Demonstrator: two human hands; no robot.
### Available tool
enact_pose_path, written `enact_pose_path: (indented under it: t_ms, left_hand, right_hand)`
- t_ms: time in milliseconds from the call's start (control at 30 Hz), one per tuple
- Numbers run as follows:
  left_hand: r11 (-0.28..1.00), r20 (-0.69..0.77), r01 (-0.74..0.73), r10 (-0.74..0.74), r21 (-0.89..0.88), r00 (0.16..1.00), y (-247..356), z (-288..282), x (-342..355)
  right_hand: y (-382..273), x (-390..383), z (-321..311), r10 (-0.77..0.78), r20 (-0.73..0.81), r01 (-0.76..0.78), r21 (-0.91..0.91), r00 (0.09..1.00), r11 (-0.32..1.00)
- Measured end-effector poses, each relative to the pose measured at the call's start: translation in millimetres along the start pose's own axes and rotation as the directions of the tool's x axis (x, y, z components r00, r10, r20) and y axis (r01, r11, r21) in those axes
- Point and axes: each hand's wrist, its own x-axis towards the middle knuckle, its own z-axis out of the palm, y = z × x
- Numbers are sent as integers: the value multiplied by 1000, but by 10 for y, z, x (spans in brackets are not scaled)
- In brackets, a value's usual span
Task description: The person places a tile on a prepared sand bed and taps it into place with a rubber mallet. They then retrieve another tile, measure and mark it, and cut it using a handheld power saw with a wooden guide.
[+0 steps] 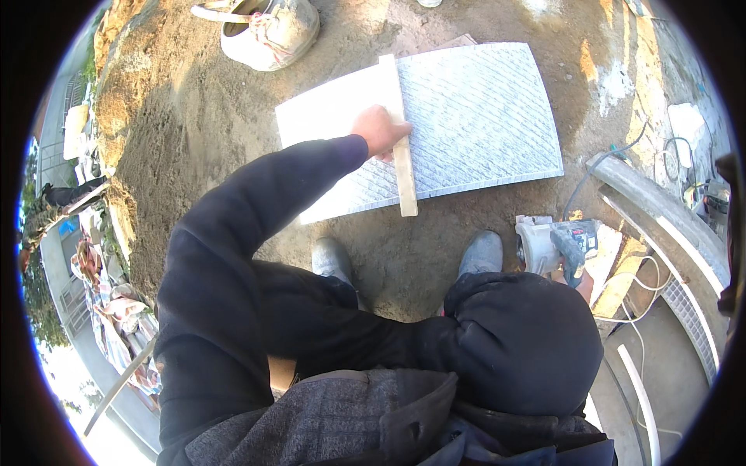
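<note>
A speckled grey stone slab with diagonal grooves lies flat in front of me, its left part washed out by glare. Across its width runs a straight wooden strip, its near end reaching past the slab's front edge. My left hand is closed around the strip near its middle, over the slab. Low at my right side is a handheld power cutter, blue-grey with a pale guard. My right hand grips its rear, partly hidden behind the tool and my knee.
A dirty bucket stands on the sandy ground beyond the slab. Curved stone pieces lie at the right, with a dark cord and a pale cable nearby. Crumpled cloths and sacks are at the left. My boots stand just before the slab.
</note>
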Motion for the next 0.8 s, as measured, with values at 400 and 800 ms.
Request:
enact_pose_path:
  t_ms: [400, 800]
  left_hand:
    - [994, 7, 73, -72, -81, 997, 57, 60, 122]
    - [994, 22, 51, -49, -92, 999, 71, 45, 145]
  right_hand:
    - [5, -19, 27, 4, -24, -7, -107, 1000, 994]
    - [95, -279, 78, 37, 34, -35, -61, 999, 998]
